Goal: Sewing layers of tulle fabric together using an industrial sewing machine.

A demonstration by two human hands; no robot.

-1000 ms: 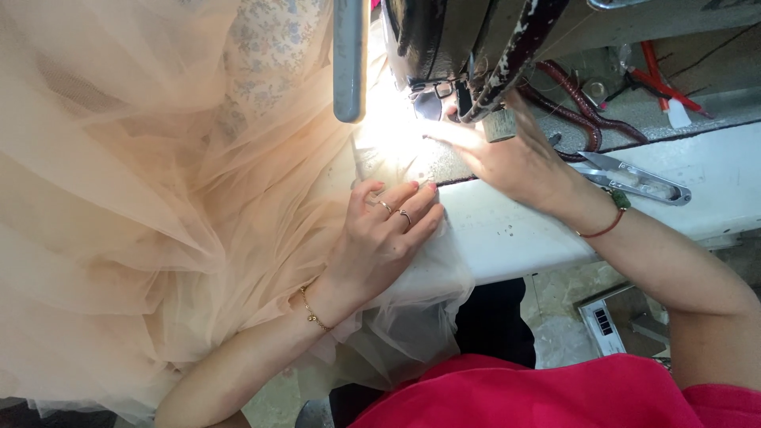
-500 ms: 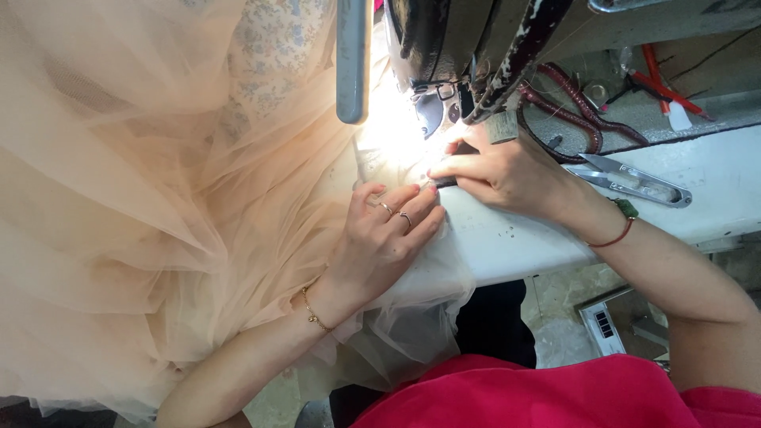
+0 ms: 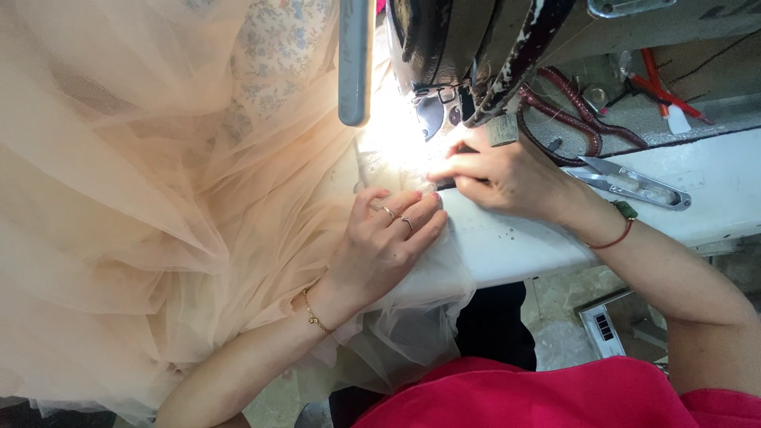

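A large heap of peach tulle fabric [image 3: 143,198] covers the left of the white sewing table [image 3: 697,190]. My left hand [image 3: 388,242], with rings and a gold bracelet, lies flat on the tulle and presses it down close to the needle area. My right hand [image 3: 499,174] rests on the table just right of the presser foot, its fingertips pinching the fabric edge under the bright lamp glare. The dark sewing machine head [image 3: 468,55] stands directly above both hands.
Metal thread snips [image 3: 634,184] lie on the table to the right of my right hand. Red-handled tools [image 3: 662,95] and a dark red cable [image 3: 571,111] sit behind the machine. A grey bar [image 3: 354,63] hangs over the tulle. Floor shows below the table edge.
My right hand has drawn back from under the machine head toward me and now sits lower on the table at the fabric edge. My left hand has stayed in place.
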